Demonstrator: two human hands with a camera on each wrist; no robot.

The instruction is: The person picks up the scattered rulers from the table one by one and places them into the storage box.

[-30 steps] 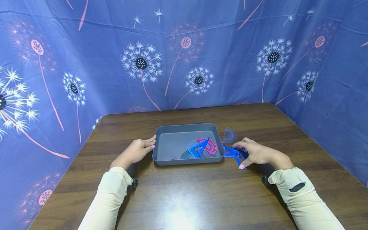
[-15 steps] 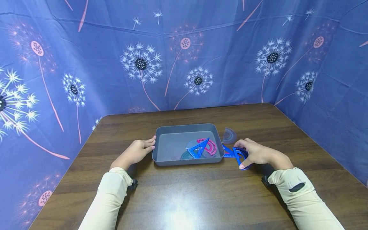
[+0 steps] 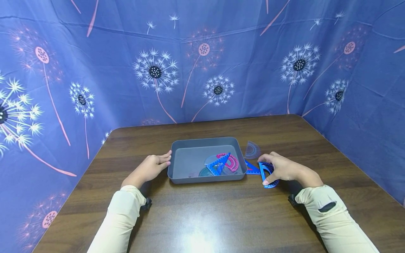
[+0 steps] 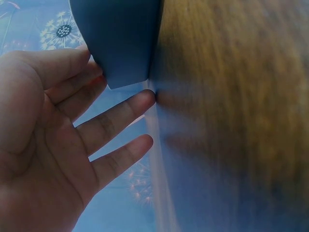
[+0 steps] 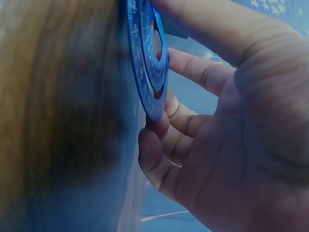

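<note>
My right hand (image 3: 283,168) pinches a blue protractor (image 3: 262,174) between thumb and fingers, just right of the grey tray. In the right wrist view the protractor (image 5: 137,63) is tilted on edge, fingertips against its curved rim. Beside it a blue set square (image 3: 252,170) lies on the table, close against the tray. A clear protractor (image 3: 252,151) lies behind. My left hand (image 3: 148,169) rests its fingertips on the left wall of the tray (image 3: 186,156); in the left wrist view its fingers are extended, some touching the tray (image 4: 118,43), the lower two apart from it.
Inside the tray's right half lie another blue set square (image 3: 216,167), a pink protractor (image 3: 235,162) and a greenish clear protractor (image 3: 204,171), overlapping. The wooden table (image 3: 202,214) ends at a blue dandelion-print curtain (image 3: 253,70) behind and at both sides.
In my right hand the blue protractor has shifted slightly right, off the set square, and its straight edge has turned steeper. My left hand and the tray have stayed put.
</note>
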